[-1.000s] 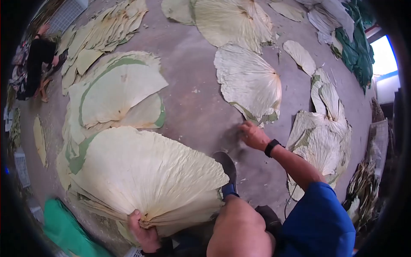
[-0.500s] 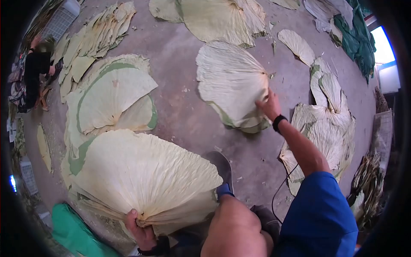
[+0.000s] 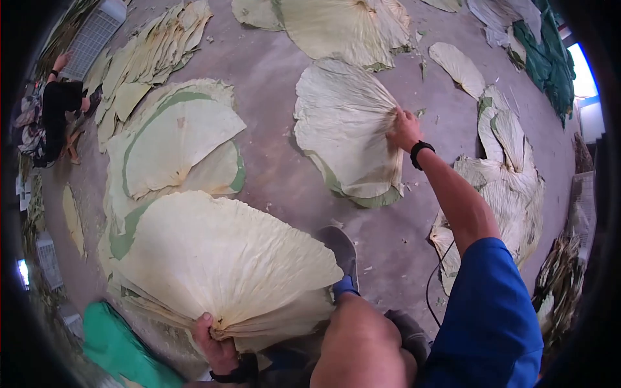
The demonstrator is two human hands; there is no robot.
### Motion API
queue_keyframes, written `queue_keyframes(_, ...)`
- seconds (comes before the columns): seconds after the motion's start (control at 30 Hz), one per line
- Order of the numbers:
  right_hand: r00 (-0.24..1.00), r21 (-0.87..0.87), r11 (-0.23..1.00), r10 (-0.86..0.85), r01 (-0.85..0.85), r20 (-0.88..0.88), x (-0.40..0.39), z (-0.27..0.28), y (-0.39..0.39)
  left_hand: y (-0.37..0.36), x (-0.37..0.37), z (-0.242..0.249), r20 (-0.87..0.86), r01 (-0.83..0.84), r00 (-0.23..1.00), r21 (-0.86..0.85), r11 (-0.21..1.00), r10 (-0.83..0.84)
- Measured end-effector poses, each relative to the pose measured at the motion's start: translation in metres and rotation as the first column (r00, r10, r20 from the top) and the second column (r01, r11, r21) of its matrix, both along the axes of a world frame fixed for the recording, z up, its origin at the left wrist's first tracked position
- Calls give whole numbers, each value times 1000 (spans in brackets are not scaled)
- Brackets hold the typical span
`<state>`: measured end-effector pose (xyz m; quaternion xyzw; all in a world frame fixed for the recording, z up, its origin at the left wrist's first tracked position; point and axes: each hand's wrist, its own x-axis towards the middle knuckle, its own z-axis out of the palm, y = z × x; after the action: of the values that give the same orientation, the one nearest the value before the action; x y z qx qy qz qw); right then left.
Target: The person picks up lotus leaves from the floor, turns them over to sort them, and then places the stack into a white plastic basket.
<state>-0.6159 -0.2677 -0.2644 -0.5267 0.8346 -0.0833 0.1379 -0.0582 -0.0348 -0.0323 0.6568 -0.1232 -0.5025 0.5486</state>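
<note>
My left hand [image 3: 217,346] is closed round the gathered base of a large pale fan-shaped leaf [image 3: 220,258] at the lower left, its thumb on top. More leaf layers show under it. My right hand [image 3: 404,131], with a black band at the wrist, reaches out to the centre right. Its fingers are closed on the narrow right edge of another pale leaf [image 3: 346,123], which has a green lower rim. Pale leaves with green bands [image 3: 174,145] lie on the floor beyond my left hand.
Leaf piles lie at the upper left [image 3: 145,58], top centre [image 3: 343,29] and right [image 3: 504,194]. A person [image 3: 58,116] is at the far left beside a white crate [image 3: 97,39]. Green cloth [image 3: 123,343] lies lower left; a black cable [image 3: 428,291] runs near my leg.
My right hand has moved up slightly along the leaf's edge, and that leaf's right side has shifted with it. The far person's arm is raised to the crate. My left hand keeps its hold.
</note>
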Motion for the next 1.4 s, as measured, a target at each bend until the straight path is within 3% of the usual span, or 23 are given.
queue_keyframes(0.13,990,139,980,-142,144,-28,4,22,2,3,2,-1,-11,-31,999,32,999,31)
queue_keyframes(0.2,977,-26,979,-205,203,-65,-1,15,9,16,14,-14,164,34,985,62,998,-44)
queue_keyframes(0.27,987,-175,972,-158,159,21,-7,0,8,8,11,-5,62,26,998,36,999,-29)
queue_keyframes(0.33,942,-365,918,-25,153,334,9,25,-1,5,8,1,-32,8,999,4,1000,-8)
queue_keyframes(0.37,939,-546,825,61,143,338,30,39,-8,7,8,1,-41,-24,999,29,999,25)
queue_keyframes(0.47,778,-748,664,474,-9,412,134,155,-23,7,8,0,-57,-77,995,50,996,80)
queue_keyframes(0.5,687,-807,586,613,-66,389,170,178,-27,7,10,0,-70,-88,993,54,995,92)
queue_keyframes(0.57,740,-807,473,669,-354,67,236,206,-35,13,18,-2,-63,-104,992,38,994,107)
queue_keyframes(0.63,620,-771,336,779,-542,-96,303,208,-46,26,30,-6,-56,-124,991,24,992,125)
queue_keyframes(0.67,558,-765,263,816,-588,-148,334,200,-51,40,38,-9,345,161,926,12,987,-156)
queue_keyframes(0.7,499,-762,218,852,-610,-155,364,188,-58,48,45,-10,675,412,632,123,903,-380)
queue_keyframes(0.73,487,-764,208,860,-611,-155,391,173,-66,50,50,-11,677,398,636,122,909,-370)
queue_keyframes(0.8,373,-650,162,906,-742,-200,439,141,-80,55,60,-9,824,517,424,121,848,-376)
queue_keyframes(0.83,355,-651,151,914,-744,-195,458,127,-84,52,57,-4,823,499,430,126,857,-371)
queue_keyframes(0.87,341,-580,173,920,-796,-193,475,113,-88,44,52,0,429,174,890,-6,985,-155)
queue_keyframes(0.9,327,-506,191,925,-841,-195,489,100,-90,41,51,2,-101,-196,974,50,979,201)
queue_keyframes(1.0,370,-466,265,917,-844,-148,507,65,-80,53,63,-10,126,-59,991,33,998,55)
queue_keyframes(1.07,373,-418,264,905,-869,-204,493,77,-62,34,51,7,-2,-198,980,13,980,198)
queue_keyframes(1.1,388,-470,325,921,-821,-41,481,82,-51,26,47,13,-128,-321,939,12,947,320)
queue_keyframes(1.2,363,-571,586,808,-575,464,434,114,-4,37,59,0,-58,-297,953,27,954,299)
queue_keyframes(1.27,427,-402,650,743,-645,515,405,146,26,31,56,16,45,-226,974,49,973,223)
queue_keyframes(1.33,85,-227,815,318,-533,944,391,149,64,19,40,19,125,-121,986,59,991,113)
queue_keyframes(1.4,-194,-73,866,-28,-495,981,392,172,94,10,24,21,298,-17,952,-158,987,65)
